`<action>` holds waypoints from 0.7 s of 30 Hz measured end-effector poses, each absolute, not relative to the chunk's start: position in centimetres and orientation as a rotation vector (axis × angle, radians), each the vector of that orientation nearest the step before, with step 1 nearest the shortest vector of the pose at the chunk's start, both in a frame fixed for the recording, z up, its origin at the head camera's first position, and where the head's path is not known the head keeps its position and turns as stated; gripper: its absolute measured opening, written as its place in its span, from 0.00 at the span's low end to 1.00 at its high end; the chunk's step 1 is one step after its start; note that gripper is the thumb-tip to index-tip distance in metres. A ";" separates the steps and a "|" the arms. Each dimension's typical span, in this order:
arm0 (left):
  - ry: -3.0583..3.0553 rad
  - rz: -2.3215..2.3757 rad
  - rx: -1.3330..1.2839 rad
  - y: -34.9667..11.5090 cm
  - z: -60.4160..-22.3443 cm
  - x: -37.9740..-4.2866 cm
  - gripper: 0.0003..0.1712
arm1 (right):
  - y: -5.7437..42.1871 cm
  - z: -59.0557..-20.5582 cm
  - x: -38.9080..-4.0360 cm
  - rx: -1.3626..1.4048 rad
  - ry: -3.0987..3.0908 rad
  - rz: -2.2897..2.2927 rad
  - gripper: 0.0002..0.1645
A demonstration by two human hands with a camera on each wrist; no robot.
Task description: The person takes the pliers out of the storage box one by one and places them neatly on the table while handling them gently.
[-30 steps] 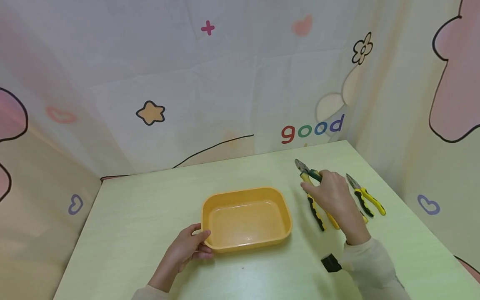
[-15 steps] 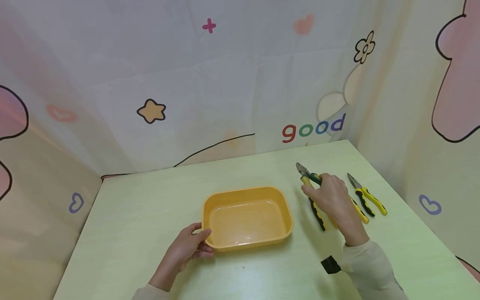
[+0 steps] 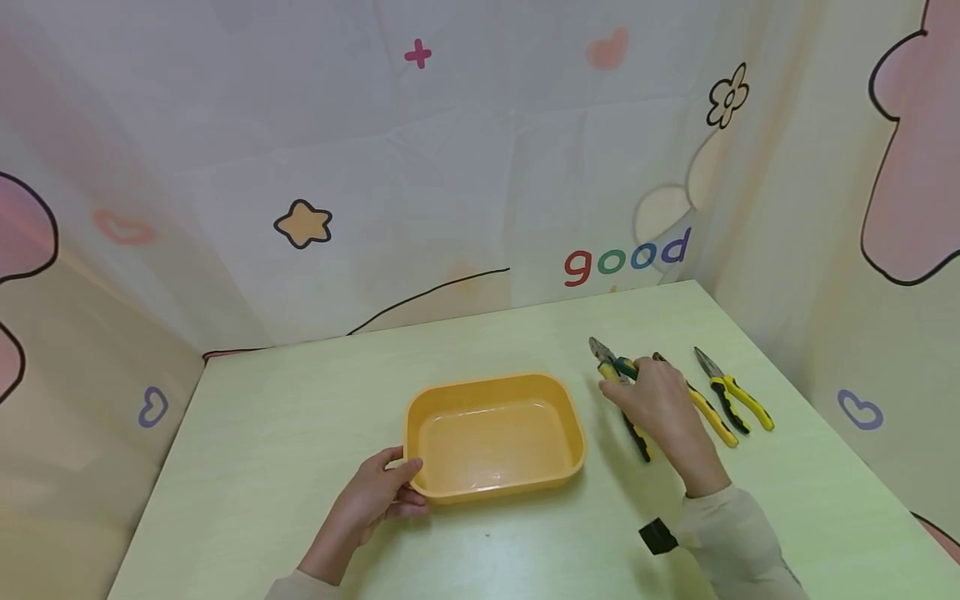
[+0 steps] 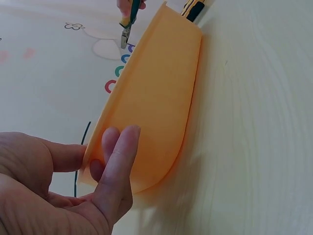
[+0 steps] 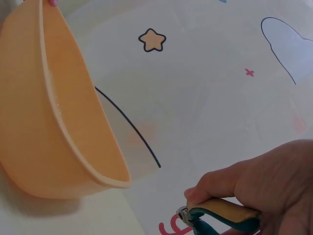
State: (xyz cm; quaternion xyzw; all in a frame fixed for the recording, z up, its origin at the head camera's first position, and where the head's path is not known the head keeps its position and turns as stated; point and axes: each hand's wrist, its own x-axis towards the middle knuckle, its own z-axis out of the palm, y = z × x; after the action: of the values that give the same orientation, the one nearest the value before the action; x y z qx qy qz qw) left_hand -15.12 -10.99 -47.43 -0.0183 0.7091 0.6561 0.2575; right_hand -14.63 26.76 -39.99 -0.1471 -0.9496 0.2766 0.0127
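Observation:
My left hand (image 3: pixel 378 492) holds the near left corner of a yellow-orange plastic basin (image 3: pixel 491 450), thumb over the rim and fingers against the outer wall. In the left wrist view, that outer wall (image 4: pixel 156 93) fills the middle. To the basin's right, my right hand (image 3: pixel 660 400) grips green-and-yellow-handled pliers (image 3: pixel 609 358), their metal head pointing away and left. The right wrist view shows the thumb along the yellow handle (image 5: pixel 230 209). Beneath this hand lie black-and-yellow-handled pliers (image 3: pixel 636 433), partly hidden. The held pliers appear above the table.
Further right on the pale table (image 3: pixel 285 433) are another pair of pliers (image 3: pixel 712 412), partly covered by the right hand, and needle-nose pliers (image 3: pixel 727 392). A printed curtain (image 3: pixel 420 167) stands behind the table and along both sides.
My right hand has come slightly nearer with the green-and-yellow pliers, uncovering more of the pliers on its right. The left hand and basin stay in place.

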 end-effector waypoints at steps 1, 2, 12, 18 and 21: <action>1.923 1.780 -0.049 -11.0 -47.4 -15.1 0.33 | 26.8 -40.1 -14.6 -0.450 -2.955 0.857 0.35; 1.922 1.780 -0.049 -11.0 -47.4 -15.1 0.33 | 26.7 -40.3 -14.6 -0.440 -2.951 0.853 0.35; 1.920 1.782 -0.055 -11.1 -47.4 -15.1 0.33 | 26.6 -41.2 -14.9 -0.451 -2.974 0.838 0.38; 1.923 1.785 -0.055 -11.1 -47.5 -15.1 0.33 | 26.6 -42.0 -15.1 -0.422 -2.995 0.893 0.34; 1.924 1.783 -0.054 -11.1 -47.5 -15.1 0.33 | 26.6 -42.3 -15.3 -0.426 -2.995 0.900 0.29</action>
State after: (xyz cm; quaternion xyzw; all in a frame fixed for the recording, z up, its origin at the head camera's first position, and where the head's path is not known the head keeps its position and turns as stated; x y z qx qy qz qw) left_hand -15.12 -11.14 -47.46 -0.0199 0.7088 0.6570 0.2559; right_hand -15.29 26.56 -42.31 -0.1350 -0.9489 0.2851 -0.0073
